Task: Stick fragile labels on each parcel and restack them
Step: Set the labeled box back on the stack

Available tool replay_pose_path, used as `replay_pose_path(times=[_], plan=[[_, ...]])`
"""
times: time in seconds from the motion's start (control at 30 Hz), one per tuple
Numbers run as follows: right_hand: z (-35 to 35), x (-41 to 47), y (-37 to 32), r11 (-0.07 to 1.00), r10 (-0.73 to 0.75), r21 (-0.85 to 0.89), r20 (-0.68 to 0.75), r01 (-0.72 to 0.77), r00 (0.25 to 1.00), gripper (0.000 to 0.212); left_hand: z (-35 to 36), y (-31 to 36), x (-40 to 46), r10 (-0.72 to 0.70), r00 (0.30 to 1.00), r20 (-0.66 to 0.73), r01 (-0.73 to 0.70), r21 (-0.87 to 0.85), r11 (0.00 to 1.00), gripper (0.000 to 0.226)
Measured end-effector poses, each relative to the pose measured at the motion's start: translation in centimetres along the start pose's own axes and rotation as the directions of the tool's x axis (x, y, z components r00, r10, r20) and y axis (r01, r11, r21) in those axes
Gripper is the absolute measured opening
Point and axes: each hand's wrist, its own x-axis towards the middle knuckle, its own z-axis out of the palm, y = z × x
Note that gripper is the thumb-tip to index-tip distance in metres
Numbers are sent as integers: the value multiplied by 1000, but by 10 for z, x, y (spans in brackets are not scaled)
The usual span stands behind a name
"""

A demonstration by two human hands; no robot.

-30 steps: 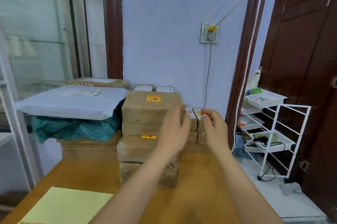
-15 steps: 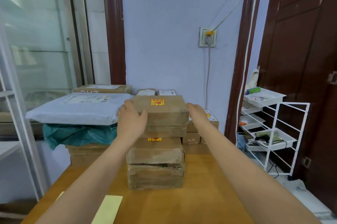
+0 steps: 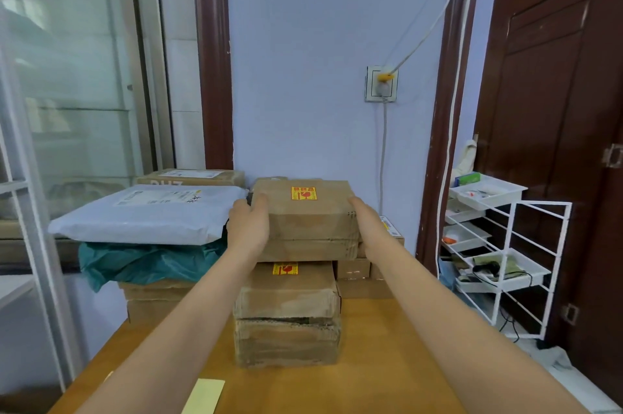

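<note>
**Parcel stack on wooden table, top box held at both ends**

Item count: one central stack of three brown boxes is seen on the table (image 3: 387, 363): top box (image 3: 305, 211), middle box (image 3: 286, 292), bottom box (image 3: 286, 341). Two red-and-yellow fragile labels are visible, one on the top box (image 3: 303, 193) and one on the middle box (image 3: 285, 268). One grey mailer bag (image 3: 145, 214) is laid over one teal bag (image 3: 145, 262) to the left, on further cardboard boxes. Smaller boxes are stacked behind to the right. One yellow backing sheet (image 3: 204, 396) lies at the table's near edge. One white wire rack (image 3: 499, 245) stands to the right.

Change from half a second ago: the hands are kept on the same box; little shift is noted.

Hands: the left hand (image 3: 249, 228) is curled round the top box's left end, the right hand (image 3: 365, 221) is pressed against its right end with fingers wrapped behind. Both arms are stretched forward.
</note>
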Motion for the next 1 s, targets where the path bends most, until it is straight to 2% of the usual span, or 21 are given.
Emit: replay_pose_path(times=[0.13,0.2,0.4,0.6,0.73,0.93,1.0], plan=[[-23,-8,-10,996,-44,80,-30,46,999,31,4,11,3,-94,993,72,108,-215,971,60],[-35,-15,-14,993,-65,94,-35,68,997,25,9,10,2,-98,989,115,129,-302,944,55],[-73,-35,-12,984,-176,6,-71,177,982,22,30,29,-35,34,991,128,13,-349,937,26],[-114,-52,-5,969,-242,16,-137,247,960,16,66,31,-53,85,965,247,35,-445,895,9],[-138,-59,1,964,-257,19,-178,264,950,20,90,27,-63,62,956,288,73,-436,897,5],[-171,-61,28,977,-211,-32,-236,209,949,27,123,7,-87,40,948,315,85,-373,924,14],[-178,-62,36,984,-178,-20,-265,179,948,22,132,-2,-95,7,940,340,124,-361,924,15]])
